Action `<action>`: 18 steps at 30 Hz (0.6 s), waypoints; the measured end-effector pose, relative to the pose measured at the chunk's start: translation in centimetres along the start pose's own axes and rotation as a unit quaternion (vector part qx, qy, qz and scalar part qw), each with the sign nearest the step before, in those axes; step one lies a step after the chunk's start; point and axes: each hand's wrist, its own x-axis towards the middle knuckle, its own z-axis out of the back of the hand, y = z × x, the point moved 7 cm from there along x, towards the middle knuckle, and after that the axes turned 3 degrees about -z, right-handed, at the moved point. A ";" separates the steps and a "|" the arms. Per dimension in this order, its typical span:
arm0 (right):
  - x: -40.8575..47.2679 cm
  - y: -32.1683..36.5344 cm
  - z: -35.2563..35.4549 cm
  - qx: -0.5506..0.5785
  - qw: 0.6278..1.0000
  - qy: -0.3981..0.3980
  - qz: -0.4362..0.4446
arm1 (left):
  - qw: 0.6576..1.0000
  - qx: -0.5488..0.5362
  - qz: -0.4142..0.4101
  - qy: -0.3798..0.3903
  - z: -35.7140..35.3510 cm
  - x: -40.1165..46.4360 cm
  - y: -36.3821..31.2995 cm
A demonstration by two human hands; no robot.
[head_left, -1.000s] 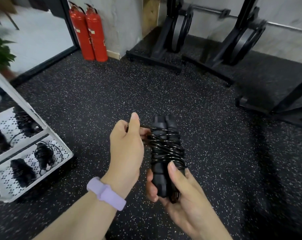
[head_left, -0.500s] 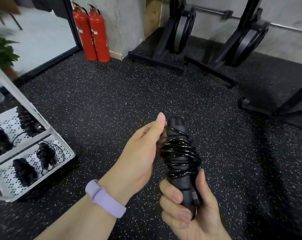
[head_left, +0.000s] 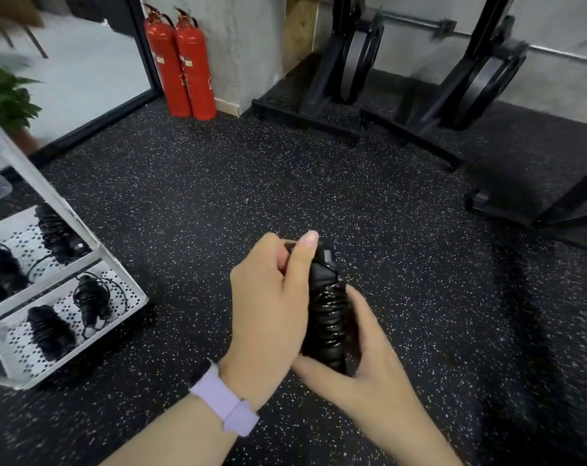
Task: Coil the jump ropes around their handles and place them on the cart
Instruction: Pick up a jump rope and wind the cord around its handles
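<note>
Loose rope end seen a second ago is now tucked in, the black cord-wrapped jump-rope handle bundle [head_left: 325,311] is gripped by left hand [head_left: 268,304] and right hand [head_left: 359,358] fingers, still off the white perforated metal cart [head_left: 130,311], so placement is judged next.

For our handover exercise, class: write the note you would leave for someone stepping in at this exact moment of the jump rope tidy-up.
Left hand: grips the top of the jump rope bundle, thumb up along it.
Right hand: holds the bundle's lower end from beneath.
The rope is coiled around both handles; no loose length shows.
Cart stands to the left; its two visible shelves already hold coiled ropes, four in view.
Done: this rope looks fully wound.
Left: secure the end if needed, then set the bundle on a cart shelf. Whether more ropes wait is not visible.
</note>
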 end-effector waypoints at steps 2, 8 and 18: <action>-0.4 0.6 -0.4 0.017 1.000 0.020 0.009 | 1.000 0.000 0.019 0.019 -0.5 -0.1 0.4; -0.3 -2.6 -0.7 0.156 0.981 -0.090 -0.074 | 0.991 -0.012 0.011 0.136 -2.2 -1.3 0.1; -1.0 -3.7 4.4 -0.003 0.971 -0.192 -0.143 | 0.925 0.197 -0.108 0.305 -3.9 -2.0 -0.8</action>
